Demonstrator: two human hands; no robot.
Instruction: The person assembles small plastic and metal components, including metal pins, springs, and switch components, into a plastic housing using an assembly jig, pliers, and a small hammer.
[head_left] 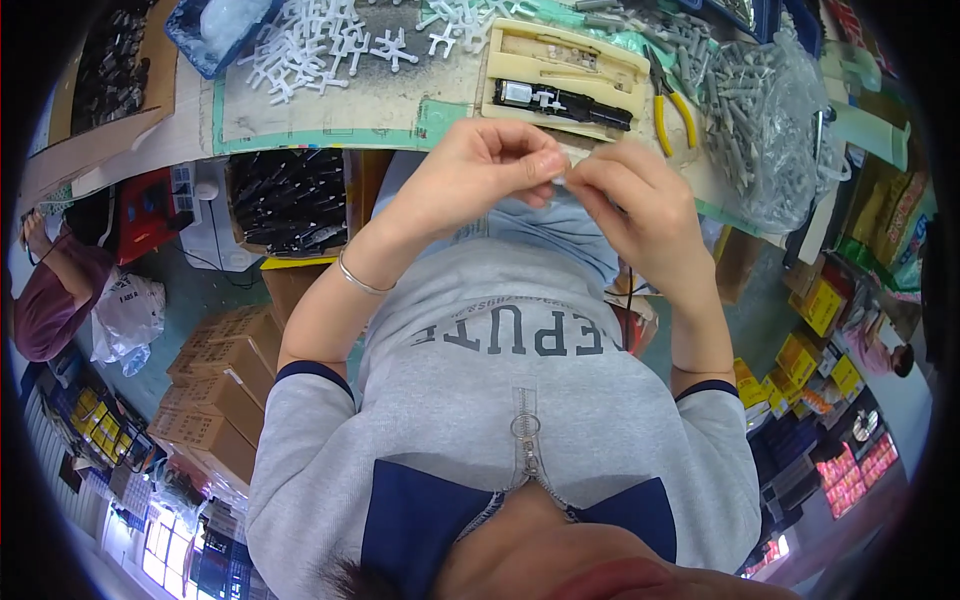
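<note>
Left hand [498, 168] and right hand [640, 192] pinched together on tiny pale piece [559, 180], mostly hidden.
Probably light, stiff, slippery; best held by edges.

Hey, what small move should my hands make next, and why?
Perhaps bring both forward to the cream tray: your left hand and right hand pinch close together at a small pale piece, and the tray, holding a black assembly, lies just beyond them.
</note>
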